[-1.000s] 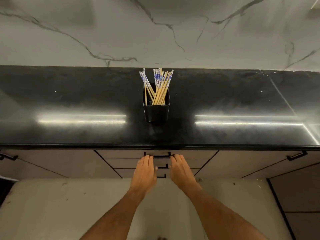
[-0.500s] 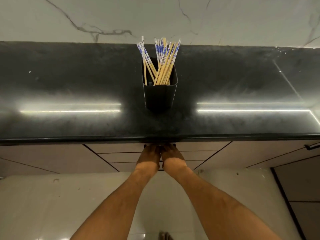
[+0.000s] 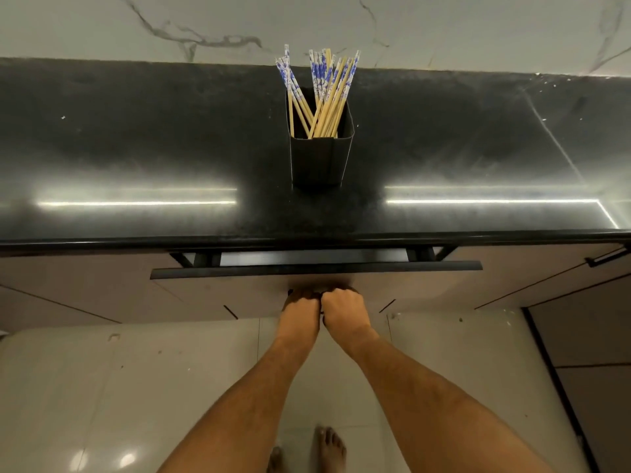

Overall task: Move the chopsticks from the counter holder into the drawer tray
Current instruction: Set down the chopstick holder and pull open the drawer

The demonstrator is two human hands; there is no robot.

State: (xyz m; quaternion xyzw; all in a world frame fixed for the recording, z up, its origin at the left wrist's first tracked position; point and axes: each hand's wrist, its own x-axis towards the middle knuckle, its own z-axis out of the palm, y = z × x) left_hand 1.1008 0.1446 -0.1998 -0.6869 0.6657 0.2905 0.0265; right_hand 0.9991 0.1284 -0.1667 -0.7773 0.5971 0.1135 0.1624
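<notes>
Both hands, left [image 3: 300, 307] and right [image 3: 345, 303], fingers curled on the handle; drawer [image 3: 316, 266] now cracked open. Chopsticks [image 3: 321, 93] untouched; tray unseen.

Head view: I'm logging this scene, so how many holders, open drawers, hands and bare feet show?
Holder with chopsticks: 1
Open drawer: 1
Hands, left hand and right hand, both gripping the drawer handle: 2
Bare feet: 2
Total: 6
</notes>
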